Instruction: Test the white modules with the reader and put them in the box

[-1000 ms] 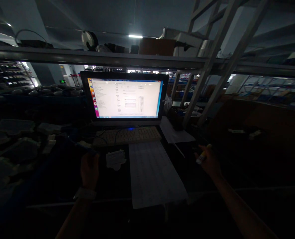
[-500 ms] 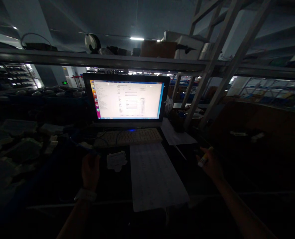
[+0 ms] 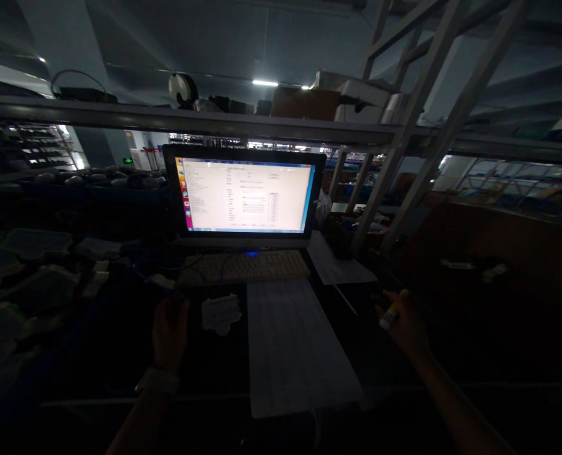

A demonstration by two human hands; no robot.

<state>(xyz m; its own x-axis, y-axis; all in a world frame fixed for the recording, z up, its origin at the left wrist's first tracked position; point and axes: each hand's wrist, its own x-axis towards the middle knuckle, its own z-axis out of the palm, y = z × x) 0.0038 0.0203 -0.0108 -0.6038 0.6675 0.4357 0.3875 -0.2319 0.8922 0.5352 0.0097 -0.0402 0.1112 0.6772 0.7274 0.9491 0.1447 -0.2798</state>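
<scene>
My right hand [image 3: 408, 325] is closed around a short yellow-and-white tube [image 3: 389, 318], perhaps a marker, held at the right above the dark worktop. On the left, my left hand [image 3: 171, 333] is curled with its fingertips together beside a blue bin edge; the gloom hides whatever may be between them. Just right of it lies a pale, notched flat part [image 3: 220, 313] with faint lettering. A long white sheet [image 3: 299, 347] lies between both hands. A thin white stick [image 3: 345, 299], possibly a pen, rests near my right hand.
A lit monitor [image 3: 245, 197] stands behind a keyboard [image 3: 245, 268]. Several similar pale parts [image 3: 43, 284] are piled at the left. Another paper [image 3: 340, 265] lies right of the keyboard. A metal shelf [image 3: 224, 123] crosses above; a brown carton [image 3: 494, 243] stands at right.
The view has tilted slightly upward, so the scene sits a little lower. Both hands keep nearly the same places, and the tube stays in my right hand.
</scene>
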